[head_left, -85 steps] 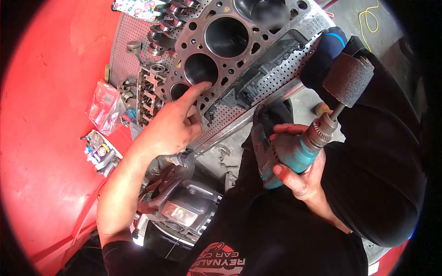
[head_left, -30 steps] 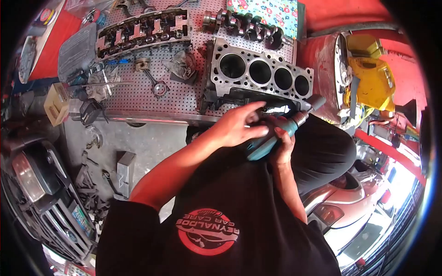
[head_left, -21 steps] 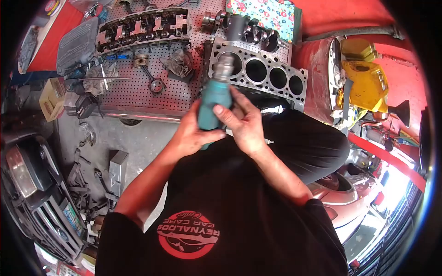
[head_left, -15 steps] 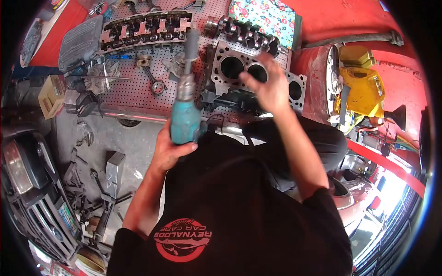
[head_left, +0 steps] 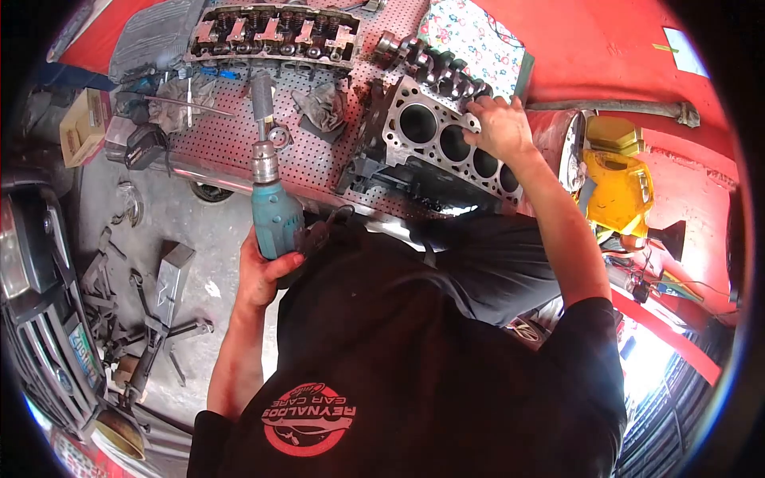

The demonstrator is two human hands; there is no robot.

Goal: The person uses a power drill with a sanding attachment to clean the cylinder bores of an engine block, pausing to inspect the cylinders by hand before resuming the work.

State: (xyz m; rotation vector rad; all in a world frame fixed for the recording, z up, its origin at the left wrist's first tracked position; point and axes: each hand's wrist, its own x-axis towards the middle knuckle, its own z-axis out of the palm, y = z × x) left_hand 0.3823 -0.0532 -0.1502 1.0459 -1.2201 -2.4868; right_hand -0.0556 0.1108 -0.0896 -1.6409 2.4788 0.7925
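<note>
**Teal drill held upright in one hand, the other over the engine block**

The left hand [head_left: 267, 271] grips a power drill [head_left: 275, 219] low on its body, the thumb lying across the near side and the fingers wrapped around the left, so the grasp is closed on the tool. The drill's teal housing is scuffed and smudged dark in places. Its bare metal chuck [head_left: 264, 163] points away from the person, and clamped in line with it is a grey cylindrical attachment [head_left: 260, 94], rough-looking and darker toward the tip. The tool is above the near edge of a perforated metal table [head_left: 209, 151], left of the block and apart from it; the attachment overlaps the view of a connecting rod [head_left: 279, 137].

The engine block [head_left: 438, 163] lies on the table with its top face up. That face is dull silver-grey, pierced by small holes around four round, dark bores set in a row; its near side is blackened. The right hand [head_left: 500, 131] is over the far edge of the block, beside the middle bores, its fingers bent and slightly parted. Whether it pinches anything or touches the metal, I cannot tell.

A crankshaft [head_left: 434, 70] lies just behind the block, next to a floral cloth [head_left: 470, 44]. Crumpled fabric [head_left: 323, 105] sits between the drill and the block, and a cylinder head [head_left: 275, 36] lies farther back.
</note>
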